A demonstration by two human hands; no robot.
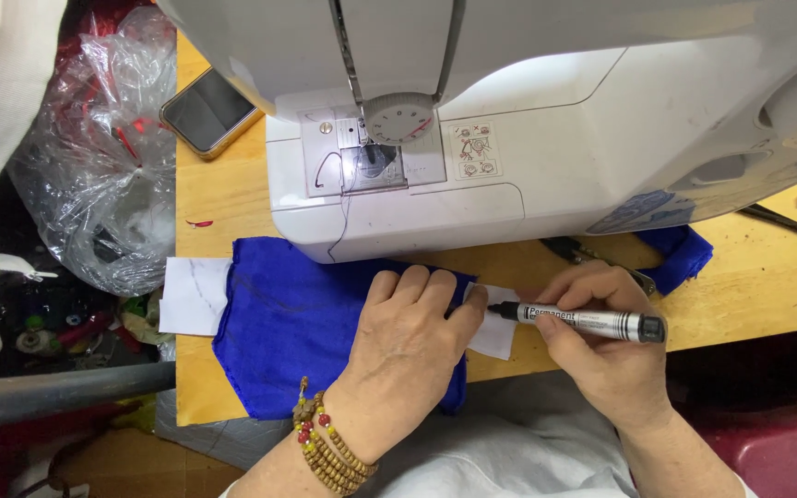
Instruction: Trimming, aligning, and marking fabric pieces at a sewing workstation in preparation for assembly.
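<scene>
On the counter's (205, 198) near edge, white paper (495, 334) lies over blue cloth (288, 323); marking is under way. Left hand (408, 337) presses flat, grasping nothing; right hand (601, 346) pinches a marker (592, 321). Next needs 1 steady stroke.

The light is bright and even, and it seems to come from above; the white sewing machine (528, 138) shines the most, and a small lamp glows by its needle; the clear plastic bag (94, 157) has little sparkly glints; the yellow counter (223, 203) looks warm and clear; soft shadows sit under the machine and the left hand (408, 341); the corners are dark; the top edge looks bent and a bit fuzzy.
</scene>
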